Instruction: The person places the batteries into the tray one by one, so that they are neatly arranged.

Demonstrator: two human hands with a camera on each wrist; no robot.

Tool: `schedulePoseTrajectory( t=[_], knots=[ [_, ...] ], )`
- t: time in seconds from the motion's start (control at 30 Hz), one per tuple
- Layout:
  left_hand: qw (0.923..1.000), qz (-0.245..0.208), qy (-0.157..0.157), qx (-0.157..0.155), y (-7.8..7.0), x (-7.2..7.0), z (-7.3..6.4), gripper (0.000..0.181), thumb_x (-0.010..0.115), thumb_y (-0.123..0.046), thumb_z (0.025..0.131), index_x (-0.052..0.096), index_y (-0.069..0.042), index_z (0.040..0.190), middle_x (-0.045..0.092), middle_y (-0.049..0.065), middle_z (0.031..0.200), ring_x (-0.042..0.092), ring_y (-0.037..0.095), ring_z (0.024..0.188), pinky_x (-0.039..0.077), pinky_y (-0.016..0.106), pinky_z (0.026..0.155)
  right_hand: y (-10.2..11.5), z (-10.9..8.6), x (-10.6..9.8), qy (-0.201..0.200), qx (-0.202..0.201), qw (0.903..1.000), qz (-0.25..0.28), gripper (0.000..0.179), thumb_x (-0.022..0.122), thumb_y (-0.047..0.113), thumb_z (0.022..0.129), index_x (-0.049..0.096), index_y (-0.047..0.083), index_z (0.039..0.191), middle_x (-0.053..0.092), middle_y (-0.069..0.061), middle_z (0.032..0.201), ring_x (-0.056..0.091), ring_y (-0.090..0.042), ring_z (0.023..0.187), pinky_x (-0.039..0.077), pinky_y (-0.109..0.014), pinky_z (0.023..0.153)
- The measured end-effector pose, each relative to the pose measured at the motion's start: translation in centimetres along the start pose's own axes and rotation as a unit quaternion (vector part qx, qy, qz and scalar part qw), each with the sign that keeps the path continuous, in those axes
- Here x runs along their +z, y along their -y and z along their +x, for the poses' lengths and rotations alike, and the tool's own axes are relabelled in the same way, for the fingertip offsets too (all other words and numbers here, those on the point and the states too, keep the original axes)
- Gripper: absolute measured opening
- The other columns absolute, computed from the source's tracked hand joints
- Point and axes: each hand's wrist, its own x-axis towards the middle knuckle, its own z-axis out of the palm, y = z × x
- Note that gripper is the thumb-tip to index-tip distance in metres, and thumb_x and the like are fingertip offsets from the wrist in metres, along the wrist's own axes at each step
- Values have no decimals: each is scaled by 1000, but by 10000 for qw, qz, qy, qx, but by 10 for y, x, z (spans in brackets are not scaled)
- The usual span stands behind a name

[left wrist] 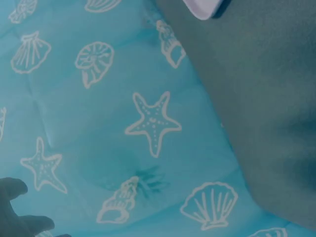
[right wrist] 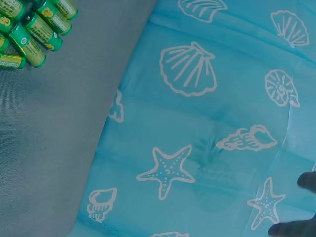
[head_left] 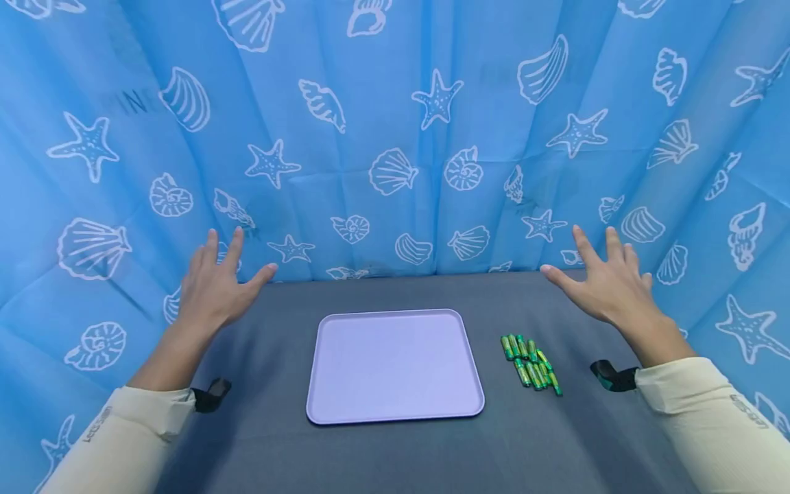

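Observation:
A pale lilac tray lies flat on the grey table, with nothing on it. To its right is a cluster of several green and yellow batteries, lying side by side in two rough rows; some show at the upper left of the right wrist view. My left hand is raised left of the tray, fingers spread and holding nothing. Above and right of the batteries hovers my right hand, its fingers also spread, touching nothing. Only dark fingertips of each hand appear in the wrist views.
A blue curtain with white shells and starfish hangs behind the table and round both sides. The grey tabletop extends in front of the tray. Each wrist wears a black strap below the cream sleeve.

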Motion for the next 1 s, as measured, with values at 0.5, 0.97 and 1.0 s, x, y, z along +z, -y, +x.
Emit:
schedulePoseTrajectory(
  t=[0.5,0.97,1.0],
  knots=[
    [9977,-632,136,-221,-6,19,-21,92,51,-61,90,7,-15,156,1,27,155,4,56,135,15,74,94,-13,-13,9,-577,-1015,9892,882,84,64,44,89,21,13,155,12,-26,154,12,-56,134,17,-77,89],
    [9921,-1230,-226,-72,-8,39,-38,82,60,-44,92,22,-4,153,23,29,150,23,50,134,24,69,96,-25,-17,34,-669,-1645,9742,1393,88,74,32,83,25,13,154,24,-23,152,22,-47,135,20,-73,93],
    [9910,-1304,-287,-61,-8,42,-40,81,61,-42,92,24,-2,152,26,29,149,25,49,134,25,68,96,-27,-18,36,-662,-1689,9730,1428,89,74,31,83,24,13,154,24,-23,152,22,-47,135,21,-73,93]
  ],
)
